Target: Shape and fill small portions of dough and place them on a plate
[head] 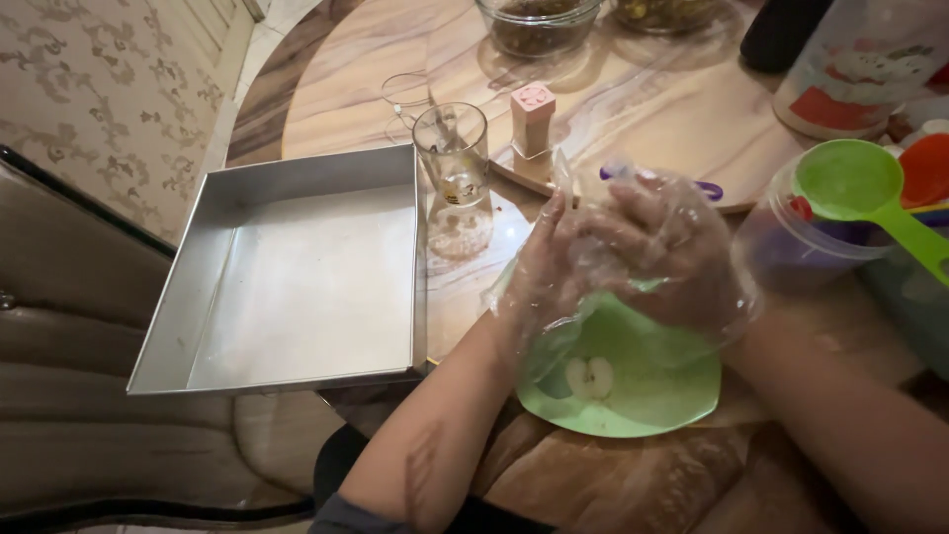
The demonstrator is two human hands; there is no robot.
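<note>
— What are your hands doing?

— Both are in loose clear plastic gloves, pressed together above the green plate. My left hand is cupped against my right hand, fingers curled inward. Whether anything sits between the palms I cannot tell; the crinkled plastic hides it.

— And the plate?

— It lies on the marbled table, near the edge closest to me, right under my hands. It has a small apple-slice picture printed on it, and I see nothing lying on its bare part.

— What is to your left?

— A square metal baking pan, shiny and hollow, with one corner hanging past the table edge. Just beside its far right corner stands a clear drinking glass with some residue inside.

— Anything behind your hands?

— A small wooden block with a pink top stands just past the glass. Farther back is a glass bowl with something dark in it.

— To your right?

— A clear plastic tub with a green measuring scoop resting across its rim, and an orange scoop just beyond.
</note>
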